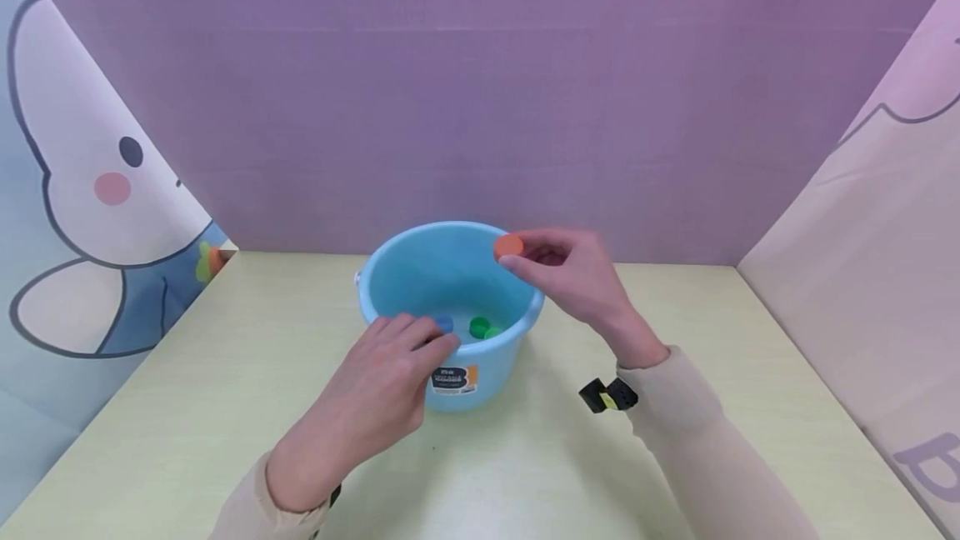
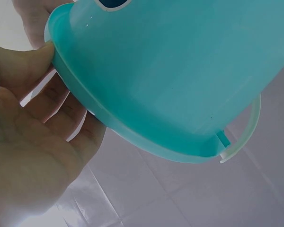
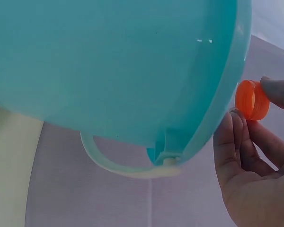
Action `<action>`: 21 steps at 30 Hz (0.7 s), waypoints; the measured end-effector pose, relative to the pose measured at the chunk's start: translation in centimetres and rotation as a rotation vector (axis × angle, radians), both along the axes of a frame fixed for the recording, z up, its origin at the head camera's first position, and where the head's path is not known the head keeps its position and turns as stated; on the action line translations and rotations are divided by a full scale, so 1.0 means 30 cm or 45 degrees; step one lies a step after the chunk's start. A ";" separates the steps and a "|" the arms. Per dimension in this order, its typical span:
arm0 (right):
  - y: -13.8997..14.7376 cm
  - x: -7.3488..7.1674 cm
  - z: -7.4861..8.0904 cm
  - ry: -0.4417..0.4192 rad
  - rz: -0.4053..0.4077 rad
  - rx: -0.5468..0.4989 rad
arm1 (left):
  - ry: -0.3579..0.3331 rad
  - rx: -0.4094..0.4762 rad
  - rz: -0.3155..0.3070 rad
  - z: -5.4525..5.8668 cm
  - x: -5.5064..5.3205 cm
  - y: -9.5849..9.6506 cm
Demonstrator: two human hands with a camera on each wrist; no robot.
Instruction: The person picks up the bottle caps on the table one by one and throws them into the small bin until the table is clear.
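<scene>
A light blue bucket [image 1: 474,369] stands upright on the table, its label towards me. My left hand [image 1: 382,377] grips the bucket's near rim; in the left wrist view its thumb lies against the rim's outside and the fingers reach over it. Between thumb and fingertips, my right hand [image 1: 573,277] pinches an orange bottle cap [image 1: 508,247] above the bucket's right rim. The right wrist view shows the cap [image 3: 252,100] is hollow. On the bucket's bottom lie a dark green cap [image 1: 480,327], a light green cap [image 1: 492,332] and a blue one [image 1: 445,324] partly hidden by my left hand.
The bucket's pale handle [image 3: 118,169] hangs down on its far side. A purple wall [image 1: 480,107] rises behind the pale table [image 1: 225,407], and printed panels flank it, with a cartoon figure [image 1: 112,132] on the left.
</scene>
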State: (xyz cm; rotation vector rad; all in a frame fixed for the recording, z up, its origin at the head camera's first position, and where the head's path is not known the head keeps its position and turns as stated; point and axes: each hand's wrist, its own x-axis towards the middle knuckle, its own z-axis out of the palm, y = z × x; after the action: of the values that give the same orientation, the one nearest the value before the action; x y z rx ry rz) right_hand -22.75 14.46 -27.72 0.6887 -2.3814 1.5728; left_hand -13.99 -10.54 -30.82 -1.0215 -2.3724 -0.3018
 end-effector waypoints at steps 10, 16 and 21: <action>-0.046 -0.003 -0.010 0.040 0.000 0.029 | -0.003 -0.006 0.001 0.002 0.002 0.001; -0.055 -0.006 -0.016 0.069 -0.026 0.069 | 0.018 -0.004 -0.007 0.001 0.000 0.001; -0.054 -0.008 -0.019 0.096 -0.029 0.075 | 0.000 0.014 -0.015 0.001 -0.002 0.000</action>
State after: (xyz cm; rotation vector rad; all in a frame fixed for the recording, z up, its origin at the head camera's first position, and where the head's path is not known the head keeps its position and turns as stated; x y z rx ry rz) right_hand -22.99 12.84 -28.29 0.7164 -2.3805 1.4463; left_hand -14.05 -10.53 -30.80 -1.0305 -2.3629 -0.3189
